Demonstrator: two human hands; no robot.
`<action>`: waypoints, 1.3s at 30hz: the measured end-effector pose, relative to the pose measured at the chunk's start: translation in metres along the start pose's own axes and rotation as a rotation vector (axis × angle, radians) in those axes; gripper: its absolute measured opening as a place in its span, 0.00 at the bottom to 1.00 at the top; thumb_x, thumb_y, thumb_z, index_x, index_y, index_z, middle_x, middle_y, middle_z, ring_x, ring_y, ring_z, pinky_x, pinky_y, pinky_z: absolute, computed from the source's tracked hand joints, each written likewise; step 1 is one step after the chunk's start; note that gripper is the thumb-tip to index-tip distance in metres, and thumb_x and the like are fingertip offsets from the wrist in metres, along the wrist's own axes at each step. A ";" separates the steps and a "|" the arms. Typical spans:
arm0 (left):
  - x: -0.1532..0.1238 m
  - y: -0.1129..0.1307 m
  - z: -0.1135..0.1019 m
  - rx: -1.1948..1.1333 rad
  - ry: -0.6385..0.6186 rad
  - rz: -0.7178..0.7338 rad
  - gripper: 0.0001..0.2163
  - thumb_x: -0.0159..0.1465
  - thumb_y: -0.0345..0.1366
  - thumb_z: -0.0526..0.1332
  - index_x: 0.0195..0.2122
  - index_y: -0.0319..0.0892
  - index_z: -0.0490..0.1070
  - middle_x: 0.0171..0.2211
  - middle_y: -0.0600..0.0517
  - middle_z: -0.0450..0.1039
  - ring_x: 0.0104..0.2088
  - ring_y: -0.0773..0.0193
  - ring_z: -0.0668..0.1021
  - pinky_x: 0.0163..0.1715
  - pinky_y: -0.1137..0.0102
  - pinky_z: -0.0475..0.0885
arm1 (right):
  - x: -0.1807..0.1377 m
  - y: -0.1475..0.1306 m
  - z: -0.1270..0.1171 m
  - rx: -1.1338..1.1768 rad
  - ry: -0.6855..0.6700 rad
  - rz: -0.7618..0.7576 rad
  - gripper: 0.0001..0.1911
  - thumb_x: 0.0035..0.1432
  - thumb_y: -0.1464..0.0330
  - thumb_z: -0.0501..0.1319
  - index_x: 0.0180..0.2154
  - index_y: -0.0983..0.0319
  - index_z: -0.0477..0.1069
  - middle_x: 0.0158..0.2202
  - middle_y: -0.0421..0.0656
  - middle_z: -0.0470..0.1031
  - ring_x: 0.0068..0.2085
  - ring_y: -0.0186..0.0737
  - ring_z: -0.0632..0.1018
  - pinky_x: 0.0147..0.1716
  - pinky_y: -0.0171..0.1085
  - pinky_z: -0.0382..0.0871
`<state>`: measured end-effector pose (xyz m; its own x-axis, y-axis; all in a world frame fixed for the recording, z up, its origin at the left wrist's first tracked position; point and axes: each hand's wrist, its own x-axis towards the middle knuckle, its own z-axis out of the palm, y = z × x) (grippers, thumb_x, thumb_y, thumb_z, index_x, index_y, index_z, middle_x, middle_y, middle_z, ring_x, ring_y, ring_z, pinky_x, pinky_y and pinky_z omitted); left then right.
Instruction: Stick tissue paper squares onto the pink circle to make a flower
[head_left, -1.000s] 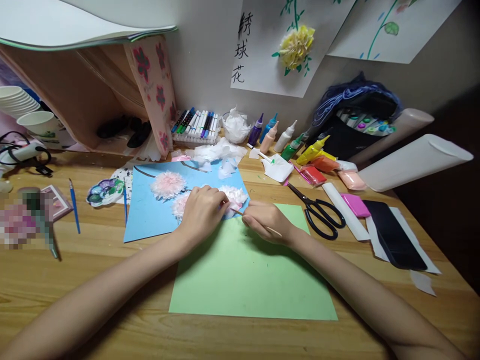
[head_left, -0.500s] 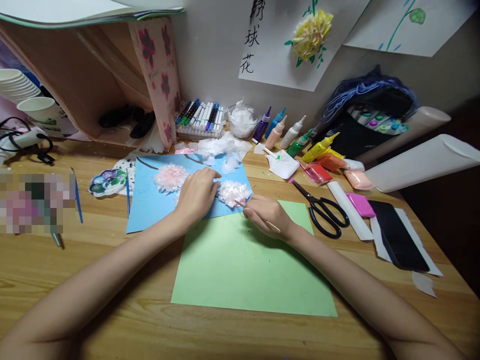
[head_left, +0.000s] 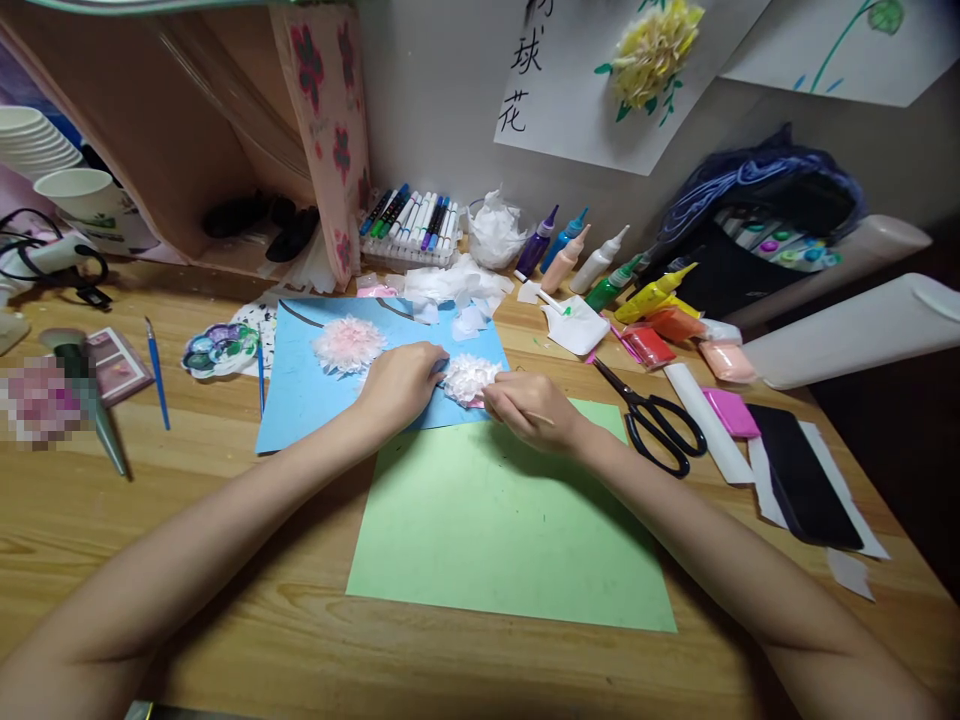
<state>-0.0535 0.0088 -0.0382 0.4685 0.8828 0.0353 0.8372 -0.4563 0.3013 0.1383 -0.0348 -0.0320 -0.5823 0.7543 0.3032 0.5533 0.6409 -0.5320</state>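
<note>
My left hand [head_left: 401, 382] rests on the blue paper [head_left: 300, 405], nothing visible in it, index finger and thumb slightly apart beside a white tissue-paper flower [head_left: 466, 380]. In my right hand [head_left: 534, 408] is a thin wooden stick [head_left: 541, 418], pinched in the fingers; its far end is hidden by the hand at the flower's right edge. Pink shows along the bottom of this flower. A fluffy pink-and-white flower [head_left: 349, 345] sits left on the blue paper, near dark painted branches. Beneath my right hand lies a green sheet [head_left: 510, 530], meeting the blue paper's lower edge.
Black scissors [head_left: 652, 418], a phone [head_left: 804, 475] and a red clay packet [head_left: 646, 345] lie to the right. Behind stand paint bottles [head_left: 566, 260], markers [head_left: 412, 225] and torn tissue [head_left: 450, 285]. Brushes [head_left: 158, 375] and a stained palette [head_left: 217, 350] are at left.
The camera view has shifted slightly. My right hand is closer to the white flower, and the stick's tip, visible before at its edge, is now hidden. My left hand stays on the blue paper.
</note>
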 end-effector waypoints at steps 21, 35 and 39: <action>0.002 -0.001 -0.001 0.005 0.017 -0.008 0.11 0.59 0.34 0.58 0.41 0.47 0.75 0.41 0.48 0.77 0.43 0.52 0.76 0.37 0.65 0.68 | 0.029 -0.004 -0.011 0.521 0.139 0.604 0.29 0.63 0.54 0.49 0.15 0.62 0.63 0.09 0.38 0.64 0.13 0.31 0.68 0.17 0.32 0.60; 0.001 0.000 -0.004 0.064 -0.008 -0.021 0.11 0.60 0.35 0.58 0.42 0.47 0.74 0.42 0.52 0.77 0.44 0.55 0.77 0.34 0.68 0.68 | 0.009 -0.010 0.002 0.232 0.135 0.285 0.29 0.65 0.57 0.44 0.16 0.62 0.61 0.15 0.39 0.66 0.20 0.32 0.68 0.27 0.34 0.60; 0.001 0.001 -0.005 0.052 -0.020 -0.026 0.11 0.60 0.36 0.58 0.42 0.47 0.74 0.42 0.51 0.77 0.44 0.54 0.77 0.35 0.67 0.68 | 0.020 -0.007 0.006 0.352 0.180 0.428 0.27 0.64 0.56 0.46 0.16 0.61 0.59 0.12 0.37 0.64 0.17 0.32 0.68 0.23 0.32 0.61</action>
<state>-0.0536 0.0099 -0.0327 0.4516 0.8922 0.0094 0.8624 -0.4392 0.2516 0.1189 -0.0247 -0.0271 -0.2228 0.9678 0.1167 0.4681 0.2112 -0.8581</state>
